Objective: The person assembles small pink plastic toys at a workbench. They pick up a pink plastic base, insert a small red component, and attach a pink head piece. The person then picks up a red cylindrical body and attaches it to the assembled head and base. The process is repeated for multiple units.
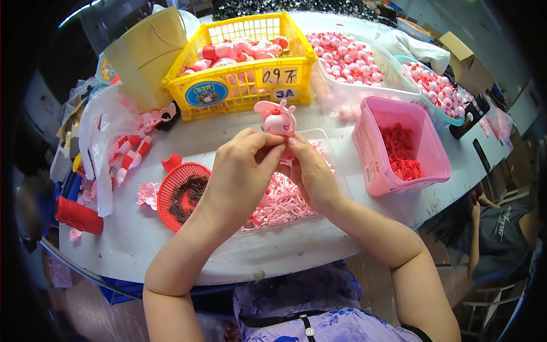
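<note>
I have both hands in view, raised over the middle of the table, and a small pink figure [277, 124] is upright at their fingertips, its round head clear above them. The left hand [242, 162] pinches its underside between thumb and bent fingers; the right hand [313, 174] grips low on the other side. Their fingers hide the join, so I can't tell exactly which part each one bears on.

I read the step in hand as a fitting or adjusting job at the figure's base. As I judge it, the next move calls for one hand to steady the head while the other presses or aligns the lower piece, without squeezing the thin ears.

Below the hands lie loose pale-pink parts [285, 208]; the red basket [165, 194] is to the left, the pink bin [373, 154] to the right.
</note>
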